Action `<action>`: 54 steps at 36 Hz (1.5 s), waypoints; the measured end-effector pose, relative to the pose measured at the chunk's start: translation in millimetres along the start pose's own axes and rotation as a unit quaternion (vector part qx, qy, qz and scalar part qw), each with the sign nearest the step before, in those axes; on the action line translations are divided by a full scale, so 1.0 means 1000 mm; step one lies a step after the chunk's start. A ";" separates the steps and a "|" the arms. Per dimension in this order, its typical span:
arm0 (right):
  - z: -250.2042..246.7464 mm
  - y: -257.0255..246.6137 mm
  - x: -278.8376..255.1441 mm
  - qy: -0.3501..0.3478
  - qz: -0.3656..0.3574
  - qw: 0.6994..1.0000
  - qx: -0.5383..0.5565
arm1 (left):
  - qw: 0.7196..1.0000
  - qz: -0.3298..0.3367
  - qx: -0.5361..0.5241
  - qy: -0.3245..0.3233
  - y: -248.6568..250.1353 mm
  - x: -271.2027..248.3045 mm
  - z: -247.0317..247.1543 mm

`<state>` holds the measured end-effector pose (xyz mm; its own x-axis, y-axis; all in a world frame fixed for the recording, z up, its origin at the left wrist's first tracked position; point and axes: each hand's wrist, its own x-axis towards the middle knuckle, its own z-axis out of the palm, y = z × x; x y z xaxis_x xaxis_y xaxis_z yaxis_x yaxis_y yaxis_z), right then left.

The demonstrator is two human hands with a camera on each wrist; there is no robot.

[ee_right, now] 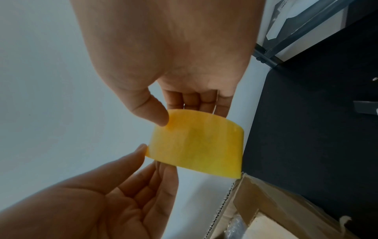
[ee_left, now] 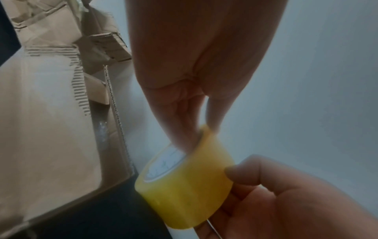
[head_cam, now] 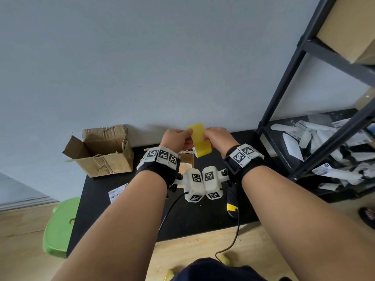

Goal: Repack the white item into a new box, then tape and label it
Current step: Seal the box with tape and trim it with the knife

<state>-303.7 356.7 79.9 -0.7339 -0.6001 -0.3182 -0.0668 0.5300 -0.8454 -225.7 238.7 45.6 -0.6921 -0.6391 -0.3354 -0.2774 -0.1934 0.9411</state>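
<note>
While both hands work above a black mat (head_cam: pixel 194 216) on pale wood floor by a grey wall (head_cam: pixel 142 57), the right hand (head_cam: pixel 218 138) grips a yellow tape roll (head_cam: pixel 203 151), and the left hand (head_cam: pixel 176 138) pinches its free end just beyond the thumb.

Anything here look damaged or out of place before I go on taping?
The open cardboard box left of the hands is battered: creased walls, torn edges, old tape scraps hanging off. A printed label lies loose on the black mat. The yellow tape roll, held in both hands, looks fine.
</note>
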 end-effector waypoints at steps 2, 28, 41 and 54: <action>0.000 -0.001 0.001 0.006 -0.005 1.000 0.006 | 1.000 0.011 0.013 -0.007 0.002 -0.001 0.000; -0.001 0.004 0.007 -0.004 0.005 0.998 0.063 | 1.000 0.007 -0.011 -0.004 0.000 0.008 -0.004; 0.002 0.008 0.020 0.018 0.033 0.995 0.097 | 0.997 0.011 0.032 -0.063 0.003 -0.002 -0.010; 0.002 0.007 0.021 0.011 0.030 0.996 0.088 | 1.000 0.013 -0.007 -0.027 0.005 -0.005 -0.009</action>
<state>-318.5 346.1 66.7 -0.7471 -0.5566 -0.3634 0.0966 0.4501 -0.8878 -217.4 234.3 52.2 -0.7348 -0.6026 -0.3115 -0.2497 -0.1867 0.9502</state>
